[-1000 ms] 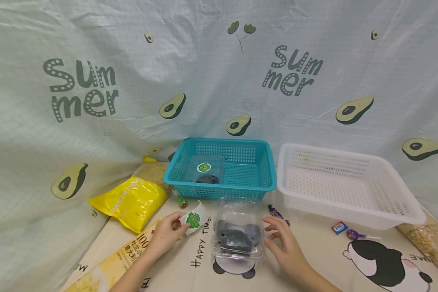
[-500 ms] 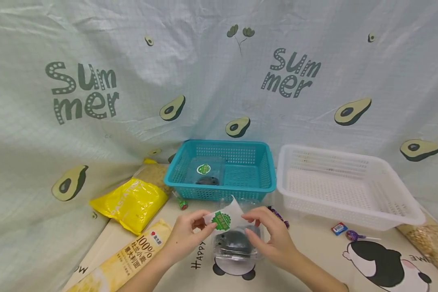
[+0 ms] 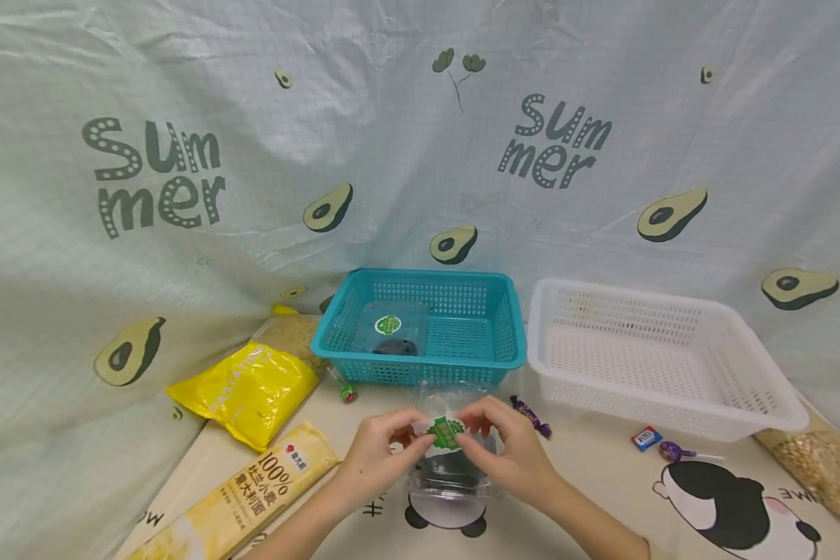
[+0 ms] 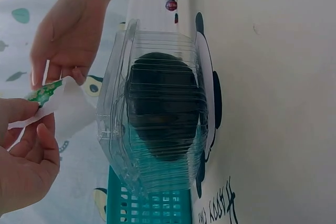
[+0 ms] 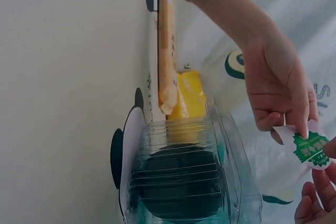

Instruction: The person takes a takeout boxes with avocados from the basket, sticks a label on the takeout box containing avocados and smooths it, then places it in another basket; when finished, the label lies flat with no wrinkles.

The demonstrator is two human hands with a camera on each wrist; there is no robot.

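Both hands meet over a clear plastic clamshell box (image 4: 115, 98) on the table. My left hand (image 3: 381, 451) pinches a white piece of paper bearing a round green-and-white sticker (image 3: 445, 433), thumb on top. At the sticker's other side, my right hand (image 3: 507, 443) pinches the edge between thumb and fingers. The paper is bent in the left wrist view, with a white flap hanging free. Inside the box lies a dark oval thing (image 4: 164, 103). The box's lid stands up behind the hands, partly hidden by them.
Behind is a teal basket (image 3: 462, 362) holding another clear box (image 3: 378, 319) with a like sticker. A white basket (image 3: 644, 404) stands right. Left lie a yellow packet (image 3: 259, 389) and a pasta bag (image 3: 252, 490). Lollipops (image 3: 348, 393) and small sweets (image 3: 646, 439) lie around.
My left hand has brought the sticker paper rightward over the box. My right hand has come in from the box's right side and taken the paper's other edge; both hands have then lowered slightly.
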